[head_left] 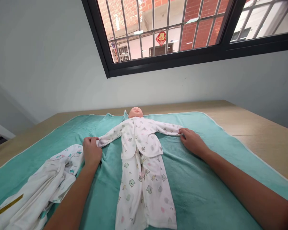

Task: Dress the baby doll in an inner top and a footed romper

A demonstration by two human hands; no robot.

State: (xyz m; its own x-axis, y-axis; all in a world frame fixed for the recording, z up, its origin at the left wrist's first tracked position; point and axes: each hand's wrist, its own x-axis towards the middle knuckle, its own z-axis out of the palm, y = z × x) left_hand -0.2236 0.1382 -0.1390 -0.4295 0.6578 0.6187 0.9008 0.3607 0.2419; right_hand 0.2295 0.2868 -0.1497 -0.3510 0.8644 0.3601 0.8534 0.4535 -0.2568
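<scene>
Doll clothes (150, 148), white and printed, lie on a teal blanket (206, 198): nearest the trousers (157, 195), beside heaped white garments (42, 180), then the overlapping jacket (129, 140). Its sleeves spread wide, the left hand (92, 151) and right hand (193, 140) each pinching a cuff. Past the collar lies the doll's head (135, 112), then a barred window (158, 61).

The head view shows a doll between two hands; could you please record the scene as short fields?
Left hand: at one sleeve end, grip partly hidden
Right hand: pinching the other sleeve end
Doll: face up, head toward the window
Clothing: printed top overlapping printed trousers
Surface: teal blanket on wooden table
Left side: white cloth heap
</scene>
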